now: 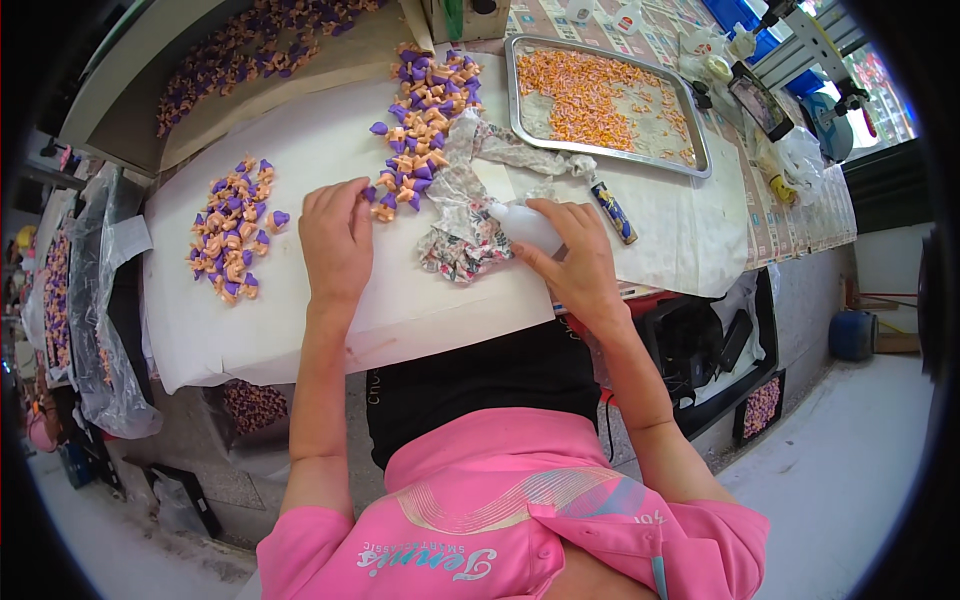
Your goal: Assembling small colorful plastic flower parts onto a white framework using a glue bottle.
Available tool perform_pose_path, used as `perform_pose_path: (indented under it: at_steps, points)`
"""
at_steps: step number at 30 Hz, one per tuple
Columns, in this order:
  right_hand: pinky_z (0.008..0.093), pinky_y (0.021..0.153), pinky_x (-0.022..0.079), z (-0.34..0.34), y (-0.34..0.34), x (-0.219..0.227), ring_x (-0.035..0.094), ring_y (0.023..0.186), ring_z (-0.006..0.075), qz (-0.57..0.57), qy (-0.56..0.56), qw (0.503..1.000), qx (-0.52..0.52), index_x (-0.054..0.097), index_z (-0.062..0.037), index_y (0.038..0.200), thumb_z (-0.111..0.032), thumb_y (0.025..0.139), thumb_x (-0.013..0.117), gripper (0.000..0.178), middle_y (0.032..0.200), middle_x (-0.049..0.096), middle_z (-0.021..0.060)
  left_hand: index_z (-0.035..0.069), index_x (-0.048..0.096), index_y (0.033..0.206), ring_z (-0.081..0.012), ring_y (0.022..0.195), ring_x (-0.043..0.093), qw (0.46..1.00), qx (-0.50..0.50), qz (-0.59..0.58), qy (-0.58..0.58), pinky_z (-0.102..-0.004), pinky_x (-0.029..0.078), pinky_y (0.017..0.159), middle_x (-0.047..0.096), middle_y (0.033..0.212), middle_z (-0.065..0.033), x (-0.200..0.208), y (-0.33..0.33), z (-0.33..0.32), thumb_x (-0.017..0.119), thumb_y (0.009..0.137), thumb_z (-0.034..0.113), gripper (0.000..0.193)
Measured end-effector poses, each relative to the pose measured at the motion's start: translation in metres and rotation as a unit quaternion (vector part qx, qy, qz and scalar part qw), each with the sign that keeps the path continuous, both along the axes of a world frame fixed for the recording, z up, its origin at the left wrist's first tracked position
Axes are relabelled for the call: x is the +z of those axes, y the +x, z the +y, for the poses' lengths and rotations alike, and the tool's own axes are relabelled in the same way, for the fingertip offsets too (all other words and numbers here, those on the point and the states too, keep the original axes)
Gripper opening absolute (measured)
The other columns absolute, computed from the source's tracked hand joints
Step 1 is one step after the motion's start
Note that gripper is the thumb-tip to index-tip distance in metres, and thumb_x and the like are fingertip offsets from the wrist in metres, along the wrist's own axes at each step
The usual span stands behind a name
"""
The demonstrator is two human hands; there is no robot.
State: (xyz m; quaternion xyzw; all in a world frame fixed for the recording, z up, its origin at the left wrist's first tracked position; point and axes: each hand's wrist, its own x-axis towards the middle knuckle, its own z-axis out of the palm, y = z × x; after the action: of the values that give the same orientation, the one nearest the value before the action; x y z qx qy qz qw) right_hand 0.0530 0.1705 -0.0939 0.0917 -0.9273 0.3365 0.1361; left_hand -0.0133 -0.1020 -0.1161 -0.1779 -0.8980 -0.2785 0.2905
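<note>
In my right hand (580, 250) is a white translucent squeeze bottle (530, 228), lying tilted with its narrow nozzle pointing left. My left hand (338, 235) is bent over the white work sheet with its fingers drawn together. Its fingertips are beside the near end of a long pile of small purple-and-tan plastic figures (420, 125), and what they grip, if anything, is hidden. A crumpled floral cloth (465, 245) lies left of the bottle, partly under it. Left of my left hand, a second group of the figures (232, 230) is spread on the sheet.
A metal tray (610, 152) of small orange-and-white pieces stands at the far right. Near it lies a dark blue printed tube (613, 212). A phone (760, 102) is propped on a stand at right. More figures lie under a grey hood (110, 95) at far left.
</note>
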Motion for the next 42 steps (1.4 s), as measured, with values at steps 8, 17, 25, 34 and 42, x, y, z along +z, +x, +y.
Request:
perform_pose_path:
  at_steps: [8,17,25,34,42]
  points:
    - [0.0347,0.083,0.047,0.001,0.010,0.001,0.058,0.094,0.0279,0.060,-0.072,0.996,-0.010,0.062,-0.0019,0.113,-0.010,0.075,0.078,0.042,0.104,0.063,0.0127,0.002,0.064,0.101,-0.0169,0.081,0.061,0.985,-0.005,-0.084,0.154,-0.0264,0.049,0.077,0.063,0.092,-0.0090,0.012,0.016,0.015,0.063,0.080,-0.006,0.023]
    - [0.0250,0.075,0.046,-0.009,0.040,0.023,0.057,0.091,0.0121,-0.083,-0.408,0.909,0.011,0.063,0.0000,0.102,-0.010,0.074,0.082,0.036,0.100,0.058,0.0049,-0.002,0.062,0.109,-0.0068,0.081,0.057,0.718,-0.135,-0.411,0.545,-0.0204,0.049,0.076,0.062,0.096,-0.0019,0.009,0.077,0.051,0.065,0.084,-0.005,0.025]
    - [0.0249,0.061,0.042,-0.010,0.050,0.015,0.052,0.073,0.0133,0.071,-0.254,0.964,0.013,0.067,-0.0040,0.099,-0.016,0.068,0.087,0.038,0.082,0.055,0.0037,-0.002,0.061,0.109,-0.0089,0.083,0.059,0.690,-0.150,-0.430,0.563,-0.0228,0.049,0.079,0.064,0.098,-0.0050,-0.004,0.086,0.059,0.064,0.086,-0.002,0.023]
    - [0.0260,0.055,0.041,-0.012,0.046,0.012,0.052,0.065,0.0150,0.089,-0.204,0.975,0.021,0.068,-0.0058,0.099,-0.018,0.067,0.087,0.039,0.076,0.055,0.0048,-0.003,0.061,0.109,-0.0087,0.085,0.059,0.690,-0.149,-0.437,0.557,-0.0220,0.050,0.079,0.064,0.097,-0.0044,-0.008,0.084,0.058,0.065,0.086,-0.002,0.023]
    - [0.0249,0.065,0.042,-0.014,0.047,0.011,0.053,0.075,0.0143,0.037,-0.208,0.977,0.008,0.067,-0.0007,0.096,-0.025,0.072,0.085,0.039,0.086,0.056,0.0048,-0.003,0.061,0.109,-0.0083,0.083,0.059,0.696,-0.155,-0.440,0.545,-0.0213,0.049,0.079,0.063,0.094,-0.0038,-0.010,0.082,0.056,0.065,0.086,-0.002,0.023]
